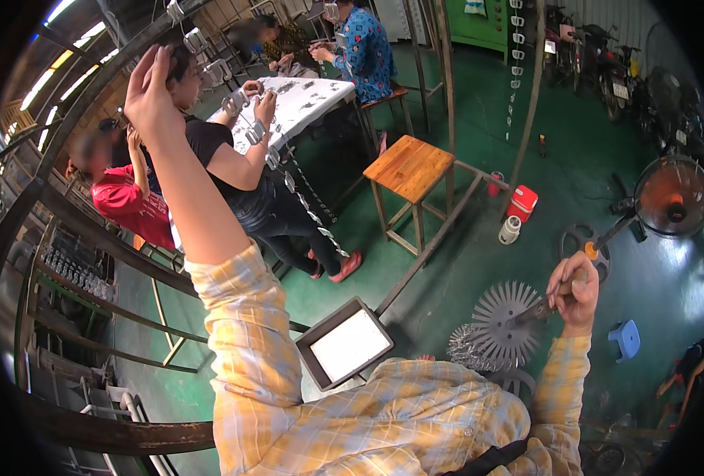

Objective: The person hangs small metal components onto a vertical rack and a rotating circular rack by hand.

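Observation:
My left hand (pixel 155 95) is raised high at the upper left, beside the curved metal frame. Its fingers point up and bend at the tips; nothing shows in them, and the thumb side is partly hidden. Small grey metal pieces (pixel 196 41) hang in a string just right of it. My right hand (pixel 574 292) is at the right, lower, with fingers curled in and thumb against them. What it holds, if anything, cannot be made out. A dark shaft (pixel 533 312) ends beside it, rising from a slotted round metal disc (pixel 504 324).
A dark tray with a white bottom (pixel 352 345) lies before me. Beyond are a wooden stool (pixel 410 168), a red-and-white container (pixel 521 204) and a standing fan (pixel 673 197). A person in black (pixel 225 151) works by a white table (pixel 304 99); others sit nearby. Bent metal bars (pixel 102 238) cross the left.

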Demonstrator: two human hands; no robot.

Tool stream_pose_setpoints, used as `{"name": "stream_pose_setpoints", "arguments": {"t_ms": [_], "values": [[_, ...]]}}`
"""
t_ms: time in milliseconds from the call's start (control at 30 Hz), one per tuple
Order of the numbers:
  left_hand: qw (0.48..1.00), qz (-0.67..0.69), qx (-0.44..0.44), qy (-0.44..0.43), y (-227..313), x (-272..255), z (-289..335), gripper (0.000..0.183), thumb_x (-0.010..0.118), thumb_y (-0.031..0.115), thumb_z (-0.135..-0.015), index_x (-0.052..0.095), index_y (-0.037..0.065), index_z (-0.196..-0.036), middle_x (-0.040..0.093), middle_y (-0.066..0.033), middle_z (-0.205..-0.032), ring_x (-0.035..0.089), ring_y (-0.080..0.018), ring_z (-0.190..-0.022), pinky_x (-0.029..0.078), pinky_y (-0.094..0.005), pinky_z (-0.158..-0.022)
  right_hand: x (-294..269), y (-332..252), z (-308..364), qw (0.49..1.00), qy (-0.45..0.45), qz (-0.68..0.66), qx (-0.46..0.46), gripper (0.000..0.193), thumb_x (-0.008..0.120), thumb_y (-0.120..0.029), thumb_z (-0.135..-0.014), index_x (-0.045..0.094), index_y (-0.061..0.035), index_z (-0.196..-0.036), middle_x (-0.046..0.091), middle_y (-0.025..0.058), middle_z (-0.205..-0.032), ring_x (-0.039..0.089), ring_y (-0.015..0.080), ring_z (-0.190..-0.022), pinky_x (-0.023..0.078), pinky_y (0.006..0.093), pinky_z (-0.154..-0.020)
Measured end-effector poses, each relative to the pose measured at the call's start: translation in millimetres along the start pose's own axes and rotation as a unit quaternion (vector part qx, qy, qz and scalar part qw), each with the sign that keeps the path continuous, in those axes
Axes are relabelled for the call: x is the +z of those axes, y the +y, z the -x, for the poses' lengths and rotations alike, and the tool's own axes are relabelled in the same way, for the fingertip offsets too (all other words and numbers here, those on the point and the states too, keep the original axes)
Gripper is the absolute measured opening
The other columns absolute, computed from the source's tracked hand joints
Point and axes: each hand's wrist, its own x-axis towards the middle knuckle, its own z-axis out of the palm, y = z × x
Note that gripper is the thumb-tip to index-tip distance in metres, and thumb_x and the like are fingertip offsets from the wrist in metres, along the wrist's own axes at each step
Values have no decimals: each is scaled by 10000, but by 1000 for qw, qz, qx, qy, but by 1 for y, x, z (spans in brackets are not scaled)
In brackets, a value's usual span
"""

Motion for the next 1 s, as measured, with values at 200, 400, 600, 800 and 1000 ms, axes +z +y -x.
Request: {"name": "stream_pose_setpoints", "arguments": {"t_ms": [200,400,600,800,1000], "values": [[984,109,-105,-98,10,21,-49,367,560,136,-811,474,40,-1154,571,-90,-1022,529,-186,-962,397,-264,-755,3,1,0,1000,-6,-7,3,374,634,-293,-687,394,-10,-732,536,188,-644,412,99,-333,343,173,-328],[970,119,-176,-120,-14,24,-90,212,585,93,-782,602,35,-985,600,-52,-847,525,-152,-722,401,-264,-609,6,-2,2,1000,0,2,7,373,629,-294,-690,393,-10,-736,537,187,-644,409,93,-340,348,176,-337],[952,172,-191,-165,-26,24,-129,201,631,135,-761,607,45,-940,606,-32,-823,527,-123,-698,393,-252,-621,5,-3,0,1000,-1,2,3,359,616,-288,-692,394,-9,-738,538,189,-646,405,92,-339,335,173,-336],[964,134,-139,-185,22,70,-54,95,600,153,-779,595,97,-856,560,16,-657,491,-60,-532,369,-197,-430,3,-5,2,1000,10,13,-1,354,610,-284,-694,396,-5,-742,536,190,-650,399,91,-338,332,177,-340],[935,203,-199,-211,-16,64,-47,190,611,90,-767,595,13,-940,606,-52,-819,530,-141,-685,407,-272,-616,10,-4,0,1000,-7,0,-3,341,607,-274,-703,396,-8,-745,536,187,-656,412,92,-351,323,171,-339]]}}
